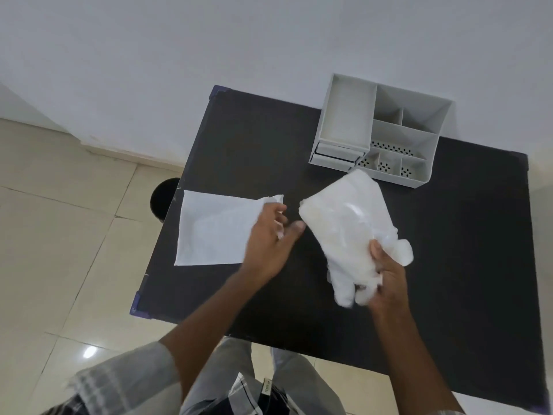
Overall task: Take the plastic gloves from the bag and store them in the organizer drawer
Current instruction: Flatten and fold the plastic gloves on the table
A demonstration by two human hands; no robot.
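Observation:
A thick stack of clear plastic gloves is out of the bag, held above the black table. My right hand grips the stack at its finger end. A flat white bag lies on the table's left part. My left hand hovers at the bag's right edge, fingers spread and holding nothing, its fingertips close to the gloves. The grey organizer stands at the table's far side. Its small drawers at the front left look pushed in.
A dark round bin stands on the tiled floor just left of the table. A white wall runs behind the table. The organizer has several open compartments on top, some with perforated bottoms.

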